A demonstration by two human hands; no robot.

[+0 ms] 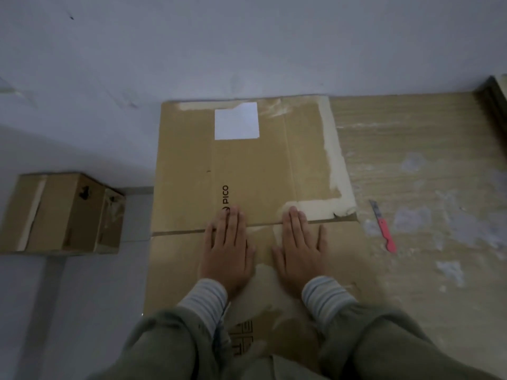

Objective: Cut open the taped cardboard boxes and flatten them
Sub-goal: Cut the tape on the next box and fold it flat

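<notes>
Floor, wood-grain w/ pale scuffs, meets grey wall at top of frame. Flattened cardboard box lies centre frame, white label near its upper edge, tape along right side. Left hand & right hand press flat on it, grip spread, fingers straight. Red box cutter on floor, right of centre. Taped box stands unflattened at left.

Floor: wood-look, scuffed, in front of you.
On it: flattened cardboard, taped box to your left, red cutter to your right.
</notes>
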